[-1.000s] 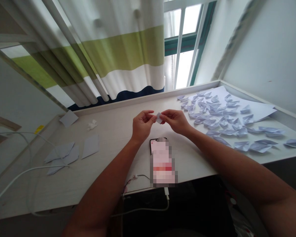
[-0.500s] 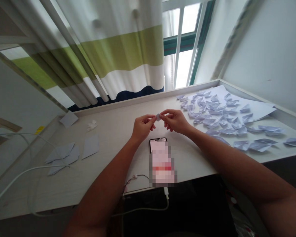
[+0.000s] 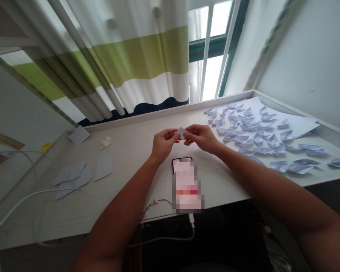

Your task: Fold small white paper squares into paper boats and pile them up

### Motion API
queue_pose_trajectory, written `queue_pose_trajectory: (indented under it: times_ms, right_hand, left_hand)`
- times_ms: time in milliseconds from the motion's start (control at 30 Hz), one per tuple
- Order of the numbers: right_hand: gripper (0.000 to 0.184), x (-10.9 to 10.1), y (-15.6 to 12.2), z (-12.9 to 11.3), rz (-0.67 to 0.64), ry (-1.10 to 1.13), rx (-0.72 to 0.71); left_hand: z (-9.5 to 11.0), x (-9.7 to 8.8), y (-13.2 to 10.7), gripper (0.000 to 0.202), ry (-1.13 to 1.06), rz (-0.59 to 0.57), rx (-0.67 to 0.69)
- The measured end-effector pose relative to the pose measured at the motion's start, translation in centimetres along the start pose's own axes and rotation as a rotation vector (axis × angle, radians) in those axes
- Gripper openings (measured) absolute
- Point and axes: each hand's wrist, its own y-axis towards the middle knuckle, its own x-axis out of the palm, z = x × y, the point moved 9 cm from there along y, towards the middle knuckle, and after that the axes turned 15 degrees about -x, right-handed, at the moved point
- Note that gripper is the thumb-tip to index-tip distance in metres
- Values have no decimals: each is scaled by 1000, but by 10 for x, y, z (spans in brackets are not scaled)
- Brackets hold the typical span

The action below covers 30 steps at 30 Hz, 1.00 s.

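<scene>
Both of my hands meet above the middle of the pale wooden desk (image 3: 124, 181). My left hand (image 3: 163, 142) and my right hand (image 3: 201, 136) each pinch one side of a small folded white paper piece (image 3: 181, 132), held in the air between the fingertips. Directly below the hands a phone (image 3: 187, 183) lies face up on the desk.
Several folded white paper boats (image 3: 252, 132) are spread over the desk's right side, some on a large white sheet (image 3: 297, 124). Cut paper pieces (image 3: 73, 175) and a crumpled scrap (image 3: 105, 142) lie at the left. White cables (image 3: 31, 196) run along the left edge. Curtains hang behind.
The small paper piece has turned a little between my fingertips and sits slightly higher. My hands stay in the same place above the phone.
</scene>
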Motion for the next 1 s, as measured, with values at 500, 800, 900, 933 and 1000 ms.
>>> queue_pose_trajectory:
  times_ms: [500,800,900,933,1000]
  right_hand:
    - [20,2,-4,7,63,243,149]
    - [39,1,-5,10,46,170,157]
    - [55,2,-5,12,5,117,144]
    - [57,3,-5,13,-13,103,142]
    - [58,3,-5,15,-39,75,131]
  left_hand:
    - [4,6,-4,27,-64,-105,-91]
    - [9,7,-6,28,128,-55,28]
    - [9,7,-6,29,133,-56,54]
    - [8,6,-5,32,126,-56,49]
    - [5,4,-4,38,114,-48,28]
